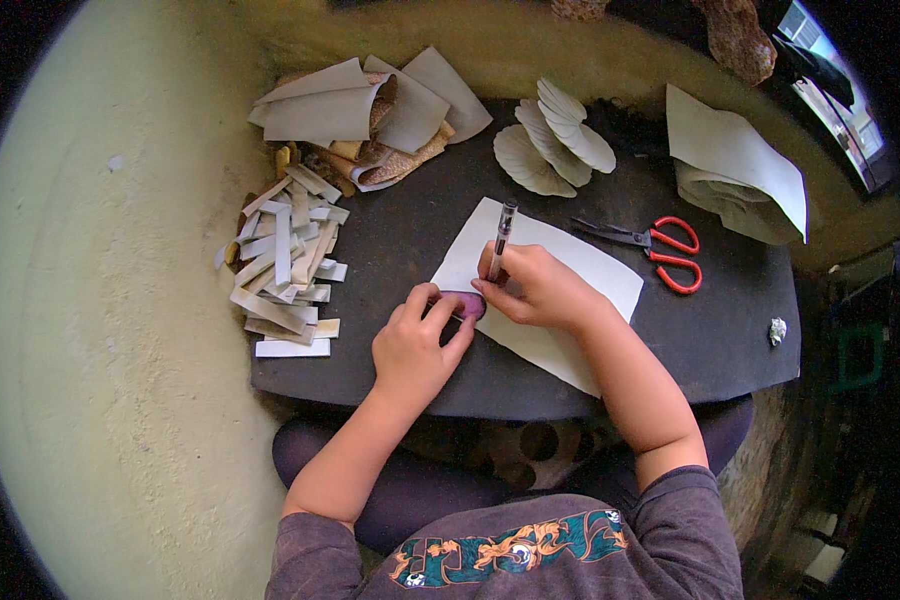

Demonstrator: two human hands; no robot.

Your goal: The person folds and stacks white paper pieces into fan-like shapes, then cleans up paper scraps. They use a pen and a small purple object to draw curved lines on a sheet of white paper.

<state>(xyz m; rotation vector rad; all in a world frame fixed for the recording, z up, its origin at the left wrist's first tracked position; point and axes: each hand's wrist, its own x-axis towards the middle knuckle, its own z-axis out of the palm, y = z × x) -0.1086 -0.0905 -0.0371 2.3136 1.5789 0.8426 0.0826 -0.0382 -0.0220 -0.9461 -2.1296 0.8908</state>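
Watching through the head camera from afar, I read this dark tabletop [390,230] as a clock centred on the white sheet [560,345]. At nine o'clock I see a loose heap of pale strips [284,245], crossing over one another by the plain wall [100,330]. Between ten and eleven sits a pile of folded papers [320,112], some with a brownish patterned side. Between eight and nine, the left hand [415,340] has its thumb and fingers clamped on a small purple piece [467,304], which lies at the sheet's left edge. Just right of it, the right hand [542,285] pinches a pen [504,235] between thumb and fingers, its upper end pointing toward twelve; I cannot tell whether the tip meets the paper. At twelve, beyond the sheet, I find pale ribbed, fan-shaped pieces [560,140] grouped together. Red-handled scissors [660,250] lie near two o'clock, blades toward ten. Farther out at two rests a curled pale sheet [735,150]; around three, a crumpled silvery scrap [777,331].
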